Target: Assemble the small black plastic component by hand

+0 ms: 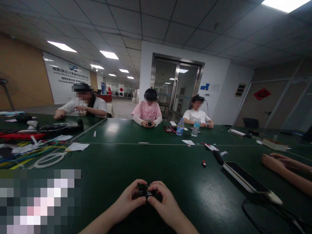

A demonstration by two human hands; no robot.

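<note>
Between my two hands, just above the near part of the green table [109, 182], is a small black object [147, 191] with shiny faces; its kind is too dark and small to make out. My left hand [130, 198] is closed on its left side, thumb below and fingers above. From the other side my right hand [163, 198] pinches it in the same way. The fingers cover much of it.
Right of my hands lie a flat device with a dark screen [248, 177], a black cable [265, 204] and a small red item [204, 163]. Cables [50, 159] pile up on the left. Two bottles [180, 127] stand farther back. Several people sit around, one person's hands [278, 162] at right.
</note>
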